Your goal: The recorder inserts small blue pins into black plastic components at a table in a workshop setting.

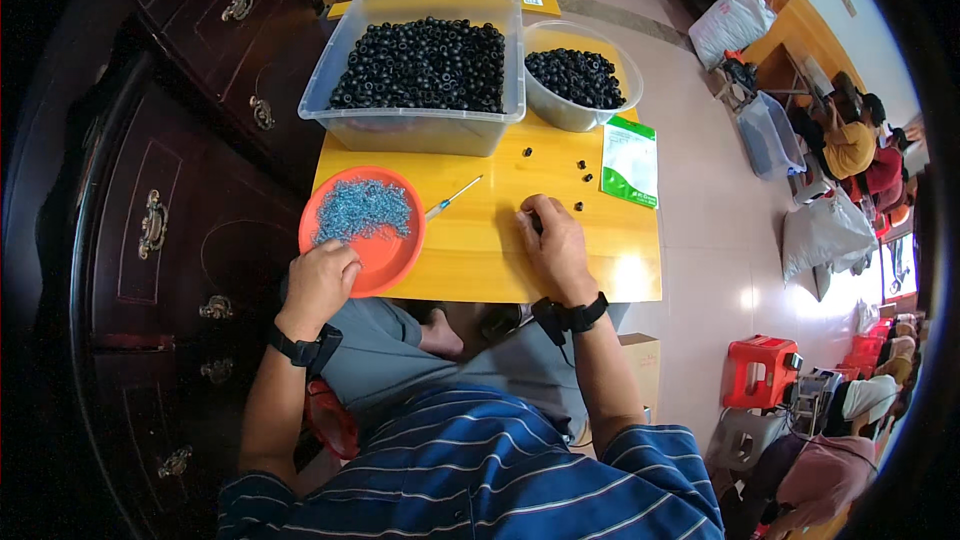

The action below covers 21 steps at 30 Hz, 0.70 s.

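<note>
A round red-orange plate (388,262) holds a heap of small bluish, shiny pieces (362,210), too fine to make out singly. My left hand (322,285) rests at the plate's near left rim, its fingers pinched together; whatever they hold is hidden. On the yellow table (470,255), my right hand (558,248) is curled with thumb and fingers around a small black part (537,224), mostly covered. Between plate and right hand lies a small screwdriver-like tool (453,198) with a thin metal shaft. A few loose black ring-like parts (583,178) lie beyond my right hand.
A large clear bin (410,125) and a round clear tub (575,118), both full of black ring-like parts, stand at the table's far side. A green-and-white packet (630,162) lies at the right edge. Dark drawers (150,230) border the left. Other people sit far right.
</note>
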Tool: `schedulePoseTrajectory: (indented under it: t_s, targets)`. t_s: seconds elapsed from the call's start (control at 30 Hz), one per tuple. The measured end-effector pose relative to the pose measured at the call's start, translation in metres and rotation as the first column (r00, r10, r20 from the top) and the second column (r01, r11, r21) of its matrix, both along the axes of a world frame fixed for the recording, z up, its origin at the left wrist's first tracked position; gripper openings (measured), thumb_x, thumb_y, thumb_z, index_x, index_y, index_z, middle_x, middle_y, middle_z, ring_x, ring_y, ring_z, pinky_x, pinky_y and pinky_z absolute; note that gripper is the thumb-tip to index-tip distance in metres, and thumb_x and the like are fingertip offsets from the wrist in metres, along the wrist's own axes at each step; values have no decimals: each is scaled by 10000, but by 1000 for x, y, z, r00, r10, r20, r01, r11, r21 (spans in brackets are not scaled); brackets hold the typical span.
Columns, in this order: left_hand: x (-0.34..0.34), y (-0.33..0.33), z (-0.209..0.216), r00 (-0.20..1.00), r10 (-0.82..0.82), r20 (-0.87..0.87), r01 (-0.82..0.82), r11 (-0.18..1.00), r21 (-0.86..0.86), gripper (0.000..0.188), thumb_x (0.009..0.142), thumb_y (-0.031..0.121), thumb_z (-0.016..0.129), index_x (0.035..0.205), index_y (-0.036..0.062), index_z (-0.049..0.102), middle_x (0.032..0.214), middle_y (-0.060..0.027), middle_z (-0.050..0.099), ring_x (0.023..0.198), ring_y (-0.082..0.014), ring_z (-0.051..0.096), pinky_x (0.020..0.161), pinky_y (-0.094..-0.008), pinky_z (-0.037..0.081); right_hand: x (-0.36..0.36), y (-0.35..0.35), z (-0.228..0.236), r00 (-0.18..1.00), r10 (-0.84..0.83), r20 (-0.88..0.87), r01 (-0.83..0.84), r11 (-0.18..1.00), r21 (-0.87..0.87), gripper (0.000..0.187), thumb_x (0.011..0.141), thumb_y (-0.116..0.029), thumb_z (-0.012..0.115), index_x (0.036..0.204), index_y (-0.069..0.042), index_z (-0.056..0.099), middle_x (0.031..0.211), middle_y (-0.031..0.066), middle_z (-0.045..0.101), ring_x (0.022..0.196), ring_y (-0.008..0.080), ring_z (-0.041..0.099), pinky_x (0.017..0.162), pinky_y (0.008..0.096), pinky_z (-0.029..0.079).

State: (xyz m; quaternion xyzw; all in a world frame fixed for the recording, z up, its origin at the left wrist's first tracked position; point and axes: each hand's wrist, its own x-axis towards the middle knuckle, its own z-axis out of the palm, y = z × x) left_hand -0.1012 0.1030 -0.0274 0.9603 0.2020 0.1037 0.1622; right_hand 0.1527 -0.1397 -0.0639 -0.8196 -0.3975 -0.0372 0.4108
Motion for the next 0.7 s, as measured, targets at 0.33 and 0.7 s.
schedulePoseTrajectory:
  t_s: [0.33,0.7]
  targets:
    - [-4,3,4,999,5,38,-6,1000,28,83,806,124,733,856,81,682,882,-103,651,836,-341,663,694,-446,545,-3,1,-15,962,8,273,18,995,-94,179,870,-169,716,999,-87,624,957,130,624,873,351,624,736,447,525]
    - [1,5,-2,999,-36,-20,38,995,91,57,803,95,705,835,83,660,872,-104,638,817,-342,657,700,-452,543,0,-2,-20,945,11,327,23,995,-99,203,868,-166,700,1030,-70,627,1049,117,618,962,327,602,830,441,498]
